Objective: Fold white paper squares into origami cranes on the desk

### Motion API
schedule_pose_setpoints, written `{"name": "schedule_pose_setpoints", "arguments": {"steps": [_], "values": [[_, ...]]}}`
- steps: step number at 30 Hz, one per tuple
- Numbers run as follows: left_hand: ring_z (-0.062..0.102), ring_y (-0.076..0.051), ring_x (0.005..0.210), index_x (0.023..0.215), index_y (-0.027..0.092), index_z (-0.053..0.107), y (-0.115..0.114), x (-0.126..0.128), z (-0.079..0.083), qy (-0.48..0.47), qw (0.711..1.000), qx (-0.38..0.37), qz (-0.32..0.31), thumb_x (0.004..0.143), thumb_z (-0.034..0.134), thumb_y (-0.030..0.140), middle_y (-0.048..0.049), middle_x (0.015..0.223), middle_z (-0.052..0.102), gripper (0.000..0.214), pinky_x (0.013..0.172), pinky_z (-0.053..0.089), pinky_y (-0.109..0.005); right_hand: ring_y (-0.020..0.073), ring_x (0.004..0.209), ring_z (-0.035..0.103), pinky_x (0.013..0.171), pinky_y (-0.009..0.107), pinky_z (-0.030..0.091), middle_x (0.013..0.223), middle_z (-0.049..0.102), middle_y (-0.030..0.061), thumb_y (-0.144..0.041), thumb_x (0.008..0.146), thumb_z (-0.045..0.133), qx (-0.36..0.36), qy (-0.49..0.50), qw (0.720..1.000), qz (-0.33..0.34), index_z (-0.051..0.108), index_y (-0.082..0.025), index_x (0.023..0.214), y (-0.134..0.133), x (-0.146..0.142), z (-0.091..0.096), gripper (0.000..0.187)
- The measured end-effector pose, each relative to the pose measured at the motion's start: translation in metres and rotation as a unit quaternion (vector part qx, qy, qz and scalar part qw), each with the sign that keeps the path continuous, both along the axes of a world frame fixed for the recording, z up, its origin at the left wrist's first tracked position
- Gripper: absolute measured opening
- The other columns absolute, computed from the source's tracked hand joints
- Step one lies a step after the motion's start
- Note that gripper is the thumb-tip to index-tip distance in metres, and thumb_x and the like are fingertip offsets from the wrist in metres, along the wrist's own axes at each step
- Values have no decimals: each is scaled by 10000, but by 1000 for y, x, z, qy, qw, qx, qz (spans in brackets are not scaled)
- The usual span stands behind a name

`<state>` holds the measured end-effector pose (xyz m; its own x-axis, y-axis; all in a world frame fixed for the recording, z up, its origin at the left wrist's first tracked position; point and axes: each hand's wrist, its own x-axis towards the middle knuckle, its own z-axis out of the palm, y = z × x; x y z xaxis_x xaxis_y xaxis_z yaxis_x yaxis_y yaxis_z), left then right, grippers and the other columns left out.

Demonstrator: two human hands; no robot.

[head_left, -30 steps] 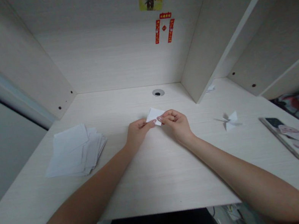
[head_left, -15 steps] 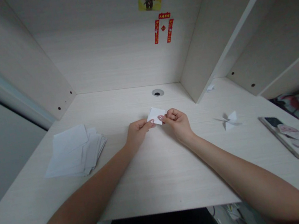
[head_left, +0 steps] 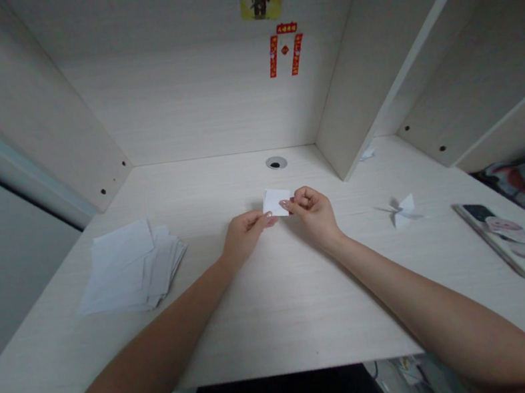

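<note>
Holding, left hand [head_left: 248, 231]: drawn together, thumb against bent fingers; pinches the near left corner of the folded paper square [head_left: 274, 201].
Right hand [head_left: 317, 215]: curled, fingers bent inward; grips the right side of the square, thumb on the upper face. Fingertip placement underneath: hidden, impossible to tell.
Square, position: between both hands, over the middle of the desk [head_left: 258, 319], on the near side of the cable grommet [head_left: 276, 163] and apart from it. Contact with the desk: impossible to confirm.
Square, weight: presumably very light; needs fingertip pressure only.
Square, stiffness: likely firm and springy where layered, softer at any single ply.
Square, surface: probably smooth and dry; liable to slip between layers under a loose pinch.
Square, fragility: likely prone to stray creases, and to tearing under a hard pull.
Square, grip points: take hold at opposite edges or corners, thumb above, finger below; avoid pressing the unsupported middle.
Paper stack [head_left: 123, 268]: lies loosely fanned, well to the left.
Paper pinwheel shape [head_left: 403, 211]: rests to the right; thin-bladed, probably easy to bend.
Smartphone [head_left: 511, 240]: lies farther right, camera side up.
</note>
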<state>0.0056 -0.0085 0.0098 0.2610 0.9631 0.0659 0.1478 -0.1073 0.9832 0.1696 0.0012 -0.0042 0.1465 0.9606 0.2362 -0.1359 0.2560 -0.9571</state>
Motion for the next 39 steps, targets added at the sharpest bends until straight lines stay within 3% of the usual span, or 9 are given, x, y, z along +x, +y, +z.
{"name": "schedule_pose_setpoints", "arguments": {"steps": [8, 15, 19, 22, 30, 39], "values": [[633, -163, 714, 698, 155, 656, 0, 1, -6, 50, 998, 35, 7, 780, 567, 454, -44, 743, 704, 322, 649, 446, -241, 125, 620, 536, 608, 252, 394, 665, 583, -30, -326, 727, 667, 46, -99, 994, 1, 517, -217, 835, -1, 2, 1, 215], [630, -163, 723, 730, 164, 646, 0, 1, -6, 24, 998, 46, 19, 796, 542, 469, -39, 754, 697, 329, 685, 462, -253, 130, 653, 561, 639, 262, 423, 707, 633, -32, -381, 632, 744, -14, 21, 999, 41, 510, -244, 1118, -5, -3, 8, 556], [620, -147, 716, 733, 170, 640, 0, 1, -5, 23, 998, 54, 24, 800, 539, 458, -26, 735, 682, 312, 695, 462, -243, 109, 585, 482, 552, 243, 365, 654, 608, -10, -437, 622, 737, -53, -34, 993, 97, 646, -179, 834, -8, -6, 9, 347], [608, -140, 712, 736, 169, 643, 1, -1, -6, 34, 997, 62, 17, 816, 521, 446, -24, 727, 673, 313, 687, 457, -235, 98, 559, 432, 529, 242, 321, 606, 580, -8, -462, 653, 707, -61, -58, 989, 122, 637, -159, 656, -10, -7, 8, 311], [595, -139, 695, 729, 162, 636, 3, -2, -5, 51, 996, 67, -23, 825, 491, 390, -29, 718, 663, 286, 680, 454, -238, 86, 523, 398, 506, 242, 259, 558, 544, -22, -433, 597, 756, -109, -29, 985, 134, 636, -151, 628, -6, -4, 0, 308], [606, -152, 683, 694, 168, 636, 3, -1, -3, 65, 995, 67, -21, 804, 512, 398, -38, 705, 672, 284, 678, 468, -254, 70, 464, 309, 486, 254, 176, 468, 427, -56, -447, 620, 743, -92, -38, 987, 126, 571, -159, 523, -5, 0, 2, 350]]}}
